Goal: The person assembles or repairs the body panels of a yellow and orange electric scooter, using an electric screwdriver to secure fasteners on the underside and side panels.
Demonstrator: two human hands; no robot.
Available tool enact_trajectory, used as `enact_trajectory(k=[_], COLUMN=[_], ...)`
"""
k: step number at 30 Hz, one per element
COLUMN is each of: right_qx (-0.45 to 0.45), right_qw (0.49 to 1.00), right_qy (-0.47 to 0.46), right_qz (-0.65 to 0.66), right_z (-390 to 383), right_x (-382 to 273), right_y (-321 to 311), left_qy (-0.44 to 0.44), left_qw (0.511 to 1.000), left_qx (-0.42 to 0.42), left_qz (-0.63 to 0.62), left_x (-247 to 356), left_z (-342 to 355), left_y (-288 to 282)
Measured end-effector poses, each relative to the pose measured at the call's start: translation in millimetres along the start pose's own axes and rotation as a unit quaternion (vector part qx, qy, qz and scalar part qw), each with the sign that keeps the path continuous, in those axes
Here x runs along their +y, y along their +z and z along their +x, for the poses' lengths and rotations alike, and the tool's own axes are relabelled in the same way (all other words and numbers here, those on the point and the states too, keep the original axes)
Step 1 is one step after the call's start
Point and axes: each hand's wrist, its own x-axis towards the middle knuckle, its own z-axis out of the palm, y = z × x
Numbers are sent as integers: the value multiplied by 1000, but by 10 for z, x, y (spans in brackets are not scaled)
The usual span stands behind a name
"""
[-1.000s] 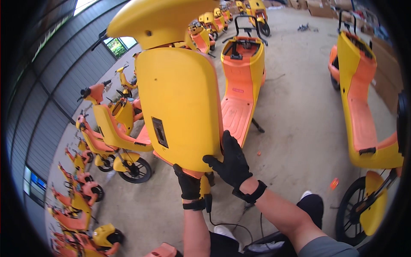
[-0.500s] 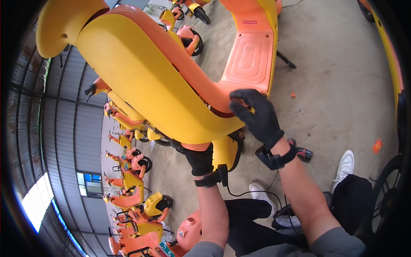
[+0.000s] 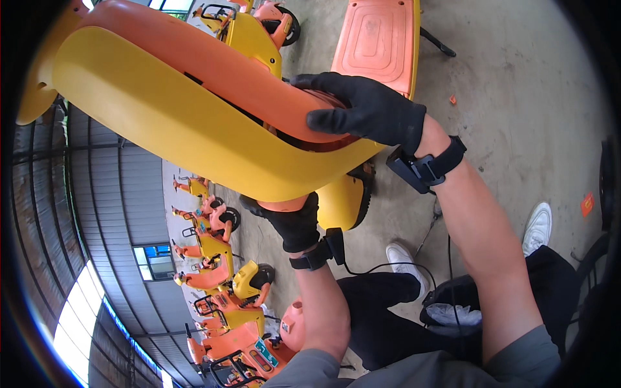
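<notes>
A yellow-and-orange scooter stretches across the upper part of the view. Its long yellow front panel (image 3: 168, 123) lies alongside an orange inner panel (image 3: 220, 68), with a dark gap between them. My left hand (image 3: 291, 223), in a black glove, is closed at the lower edge of the yellow panel; some of its fingers are hidden underneath. My right hand (image 3: 369, 108), also gloved, grips the lower end of the orange panel, thumb and fingers on either side of it. Beyond that hand is the orange footboard (image 3: 375, 45). Below the panel sits a yellow fender (image 3: 339, 202) beside a dark tyre.
Several more scooters (image 3: 217, 258) stand in a row at the left, near a grey corrugated wall (image 3: 103, 194). A black cable (image 3: 388, 264) runs from my left wrist strap. Orange scraps (image 3: 587, 204) lie on the concrete floor. A dark kickstand (image 3: 438, 42) juts from the footboard.
My right hand has moved left onto the orange panel and taken hold of it. The view has shifted, so the scooter appears higher and further left. My left hand keeps its grip.
</notes>
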Motion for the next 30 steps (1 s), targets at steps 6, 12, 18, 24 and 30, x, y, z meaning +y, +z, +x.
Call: enact_trajectory(k=[6,12,18,24,30], right_qx=[-1,-10,26,53,66], right_qw=[1000,996,986,993,998], right_qy=[-1,-13,93,68,18], right_qz=[-27,-89,-137,-86,-11], right_z=[35,-48,-274,-306,-145], right_x=[-28,131,268,327,48], right_y=[45,-7,-320,-290,87], left_qy=[150,227,274,205,165], left_qw=[756,685,709,675,626], left_qx=[57,15,12,6,6], left_qz=[635,692,650,709,762], left_x=[244,458,452,510,519], left_z=[81,75,55,125,88], left_y=[325,471,486,511,539])
